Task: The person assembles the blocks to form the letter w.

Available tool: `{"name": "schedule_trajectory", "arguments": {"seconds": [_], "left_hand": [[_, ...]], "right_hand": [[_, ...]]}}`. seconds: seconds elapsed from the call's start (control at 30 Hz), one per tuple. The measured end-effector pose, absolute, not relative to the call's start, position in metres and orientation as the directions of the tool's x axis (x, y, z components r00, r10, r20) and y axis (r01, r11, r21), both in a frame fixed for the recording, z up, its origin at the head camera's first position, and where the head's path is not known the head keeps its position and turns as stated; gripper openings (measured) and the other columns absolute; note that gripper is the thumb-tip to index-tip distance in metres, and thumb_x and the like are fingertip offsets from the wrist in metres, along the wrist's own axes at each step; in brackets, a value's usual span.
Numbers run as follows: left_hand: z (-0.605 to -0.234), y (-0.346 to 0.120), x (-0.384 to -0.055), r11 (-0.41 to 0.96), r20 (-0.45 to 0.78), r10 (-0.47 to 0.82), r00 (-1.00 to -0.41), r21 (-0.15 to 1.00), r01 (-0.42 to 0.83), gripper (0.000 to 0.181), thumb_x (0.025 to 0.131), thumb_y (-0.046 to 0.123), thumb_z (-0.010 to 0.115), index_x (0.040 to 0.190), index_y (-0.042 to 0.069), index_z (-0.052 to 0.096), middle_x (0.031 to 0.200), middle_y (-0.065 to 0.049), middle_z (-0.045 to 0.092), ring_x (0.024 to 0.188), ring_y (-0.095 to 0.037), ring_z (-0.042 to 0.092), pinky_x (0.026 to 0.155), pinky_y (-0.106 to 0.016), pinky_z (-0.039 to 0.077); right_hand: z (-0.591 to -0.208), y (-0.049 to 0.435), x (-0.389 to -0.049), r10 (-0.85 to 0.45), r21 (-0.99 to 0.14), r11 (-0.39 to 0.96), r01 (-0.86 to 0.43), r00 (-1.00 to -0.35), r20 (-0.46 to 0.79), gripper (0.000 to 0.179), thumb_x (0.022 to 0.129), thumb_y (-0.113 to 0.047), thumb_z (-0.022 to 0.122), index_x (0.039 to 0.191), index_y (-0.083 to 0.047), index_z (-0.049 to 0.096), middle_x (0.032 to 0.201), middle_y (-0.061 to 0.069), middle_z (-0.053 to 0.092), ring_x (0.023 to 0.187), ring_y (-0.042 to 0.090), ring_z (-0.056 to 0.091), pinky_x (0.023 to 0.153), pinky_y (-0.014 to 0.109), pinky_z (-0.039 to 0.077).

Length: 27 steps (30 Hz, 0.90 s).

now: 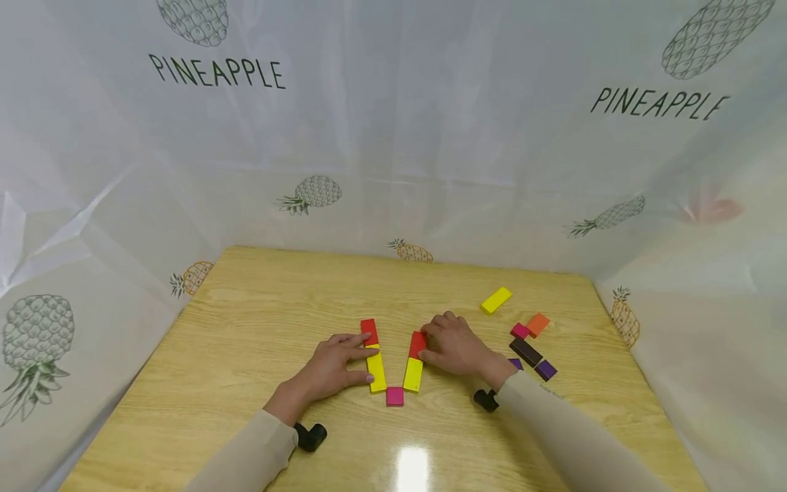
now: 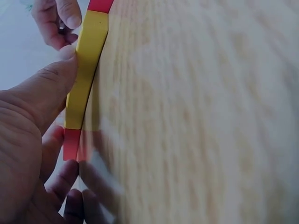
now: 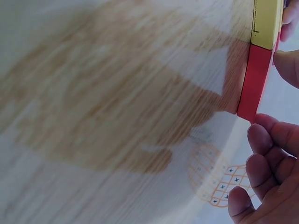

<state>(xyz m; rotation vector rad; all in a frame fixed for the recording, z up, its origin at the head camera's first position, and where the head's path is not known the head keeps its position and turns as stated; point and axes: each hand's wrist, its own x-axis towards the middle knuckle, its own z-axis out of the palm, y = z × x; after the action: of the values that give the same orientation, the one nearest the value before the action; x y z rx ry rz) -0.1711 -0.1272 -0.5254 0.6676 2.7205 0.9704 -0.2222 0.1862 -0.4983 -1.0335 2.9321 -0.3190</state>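
Two rows of flat blocks stand in a V on the table. The left row has a red block (image 1: 368, 330) beyond a yellow block (image 1: 376, 372); the right row has a red block (image 1: 417, 345) beyond a yellow block (image 1: 413, 376). Between their near ends lies a magenta block (image 1: 395, 396). My left hand (image 1: 335, 365) touches the left row, thumb at the side of the yellow block, extended fingers by the red one. My right hand (image 1: 458, 345) pinches the right red block (image 3: 255, 79), index finger at its far end and thumb at its side.
Right of my right hand lie a yellow block (image 1: 495, 301), an orange block (image 1: 538, 324), a small magenta block (image 1: 520, 331), a dark block (image 1: 525, 352) and a purple block (image 1: 546, 370). Another purple block (image 1: 516, 363) is partly hidden by the right wrist. Pineapple-print sheeting (image 1: 381, 150) encloses the table.
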Motion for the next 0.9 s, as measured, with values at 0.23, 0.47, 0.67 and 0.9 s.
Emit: {"name": "schedule_trajectory", "arguments": {"seconds": [0.23,0.47,0.67,0.9], "left_hand": [[-0.526,-0.124,-0.17,0.693,-0.02,0.477,-0.879,0.623,0.362,0.054,0.093,0.043,0.079,0.143,0.025,0.069,0.166,-0.001,0.045,0.152,-0.036,0.038,0.119,-0.065,0.027],[-0.525,-0.124,-0.168,0.696,-0.022,0.475,-0.88,0.621,0.36,0.058,0.094,0.044,0.079,0.147,0.025,0.065,0.167,-0.001,0.045,0.153,-0.037,0.038,0.12,-0.066,0.028],[-0.515,-0.116,-0.164,0.725,0.071,0.429,-0.901,0.567,0.39,0.048,0.097,0.037,0.077,0.142,0.023,0.07,0.16,-0.005,0.054,0.144,-0.034,0.049,0.119,-0.061,0.036],[-0.499,-0.078,-0.165,0.7,0.134,0.532,-0.836,0.486,0.523,0.047,0.098,0.037,0.076,0.142,0.023,0.069,0.157,-0.001,0.057,0.133,-0.029,0.054,0.114,-0.056,0.041]], "right_hand": [[-0.498,0.198,-0.217,-0.606,-0.206,0.765,-0.611,-0.79,0.093,0.047,0.1,-0.044,0.07,0.129,-0.007,0.071,0.122,0.008,0.068,0.105,0.026,0.053,0.091,0.048,0.047],[-0.493,0.23,-0.217,-0.534,-0.177,0.817,-0.549,-0.836,0.13,0.045,0.1,-0.043,0.071,0.125,-0.006,0.073,0.116,0.006,0.069,0.103,0.025,0.055,0.091,0.05,0.049],[-0.481,0.263,-0.21,-0.493,-0.154,0.845,-0.513,-0.857,0.151,0.044,0.101,-0.04,0.071,0.125,-0.004,0.073,0.117,0.009,0.07,0.104,0.029,0.056,0.091,0.058,0.047],[-0.476,0.293,-0.2,-0.48,-0.095,0.86,-0.502,-0.857,0.186,0.041,0.1,-0.036,0.072,0.123,-0.003,0.074,0.115,0.01,0.07,0.098,0.028,0.055,0.083,0.049,0.047]]}}
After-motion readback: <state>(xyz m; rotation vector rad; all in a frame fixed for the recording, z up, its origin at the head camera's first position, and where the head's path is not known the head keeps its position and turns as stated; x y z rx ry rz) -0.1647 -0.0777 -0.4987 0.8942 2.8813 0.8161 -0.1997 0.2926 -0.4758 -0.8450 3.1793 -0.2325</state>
